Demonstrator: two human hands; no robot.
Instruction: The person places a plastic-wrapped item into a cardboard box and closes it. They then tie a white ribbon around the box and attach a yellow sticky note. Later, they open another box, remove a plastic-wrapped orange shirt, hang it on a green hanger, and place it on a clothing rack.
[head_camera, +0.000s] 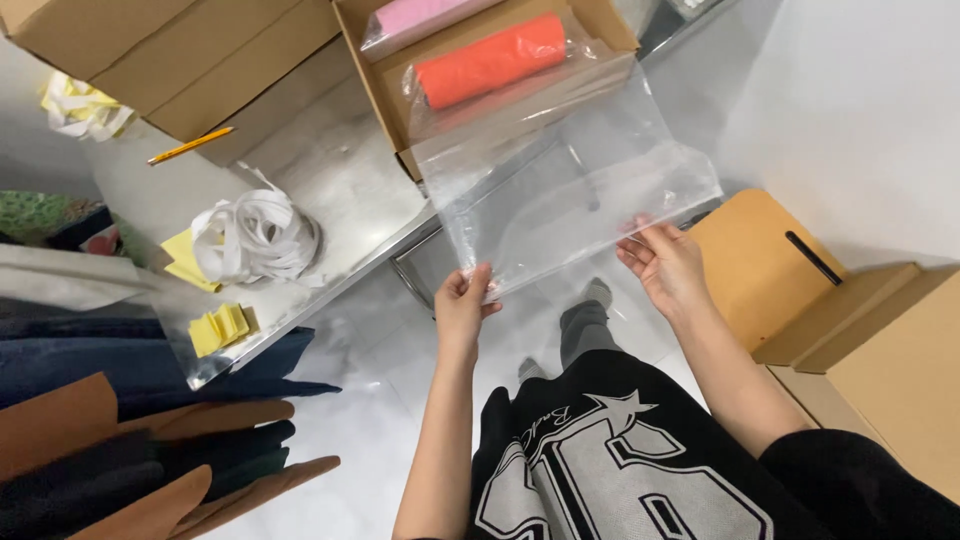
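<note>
White floor, two hands, left hand (462, 300) and right hand (662, 262) grips clamped on one clear bag (570, 190)

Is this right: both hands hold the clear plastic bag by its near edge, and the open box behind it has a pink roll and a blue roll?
Not quite. The head view shows the left hand and right hand on the clear plastic bag, but the open box holds a pink roll and an orange-red roll, not blue.

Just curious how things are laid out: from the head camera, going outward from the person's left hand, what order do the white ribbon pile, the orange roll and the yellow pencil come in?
From the left hand:
1. White ribbon pile, on the table to its left.
2. Orange roll, in the open box above.
3. Yellow pencil, far upper left by the closed box.
</note>
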